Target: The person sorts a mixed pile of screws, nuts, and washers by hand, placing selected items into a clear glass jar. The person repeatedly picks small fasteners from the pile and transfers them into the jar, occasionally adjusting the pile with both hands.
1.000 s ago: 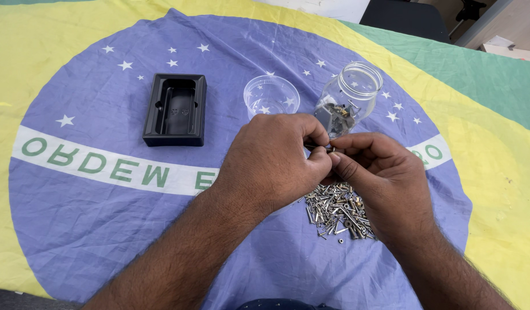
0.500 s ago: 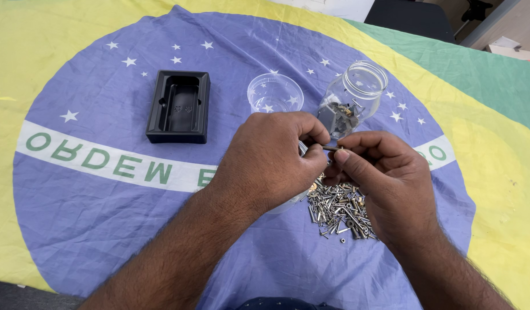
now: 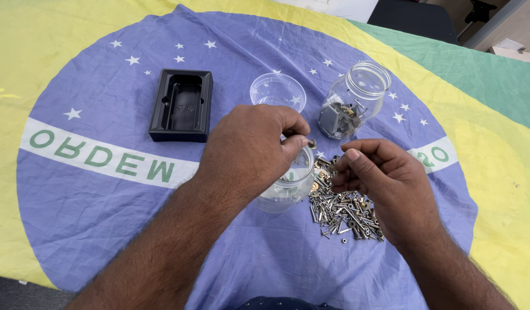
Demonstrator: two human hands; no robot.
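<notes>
My hands have come apart since a moment ago, when they were pressed together over the heap working at one small piece. Now my left hand [image 3: 250,149] is pinched around a small brass-coloured fastener [image 3: 311,143] held between thumb and forefinger, poised just over the mouth of the clear plastic cup [image 3: 288,189] that sits right under that hand. My right hand [image 3: 385,183] has drawn back to its own side and hangs just above the pile of screws and nuts [image 3: 342,209], fingers curled inward; whether they grip anything I cannot tell. To my eye the separation means the piece has been freed or sorted out and now rides with the left hand alone, over the cup. Beyond my left hand, farther from me, lies a second clear cup [image 3: 277,90], and off to that hand's outer side a black plastic tray [image 3: 181,105]. Beyond my right hand a glass jar [image 3: 354,100] stands with a few metal bits in its bottom. All of it rests on the flag-covered surface [image 3: 92,218], blue and yellow with a green edge.
</notes>
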